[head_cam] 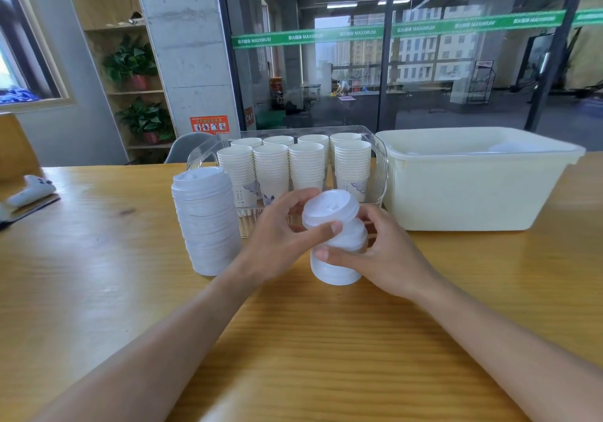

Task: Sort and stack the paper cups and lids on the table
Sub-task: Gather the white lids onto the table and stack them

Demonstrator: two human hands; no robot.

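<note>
A short stack of white plastic lids (336,265) stands on the wooden table (293,340) in front of me. My left hand (280,235) pinches the tilted top lid (329,208) between thumb and fingers. My right hand (388,252) grips the lower part of this stack from the right. A taller stack of white lids (205,219) stands to the left. Behind, several stacks of white paper cups (303,167) fill a clear plastic tray (381,173).
A large cream plastic tub (473,193) sits at the right, with white lids dimly visible inside. A white controller (31,190) lies on a dark pad at the table's left edge. A grey chair (189,147) stands behind the table.
</note>
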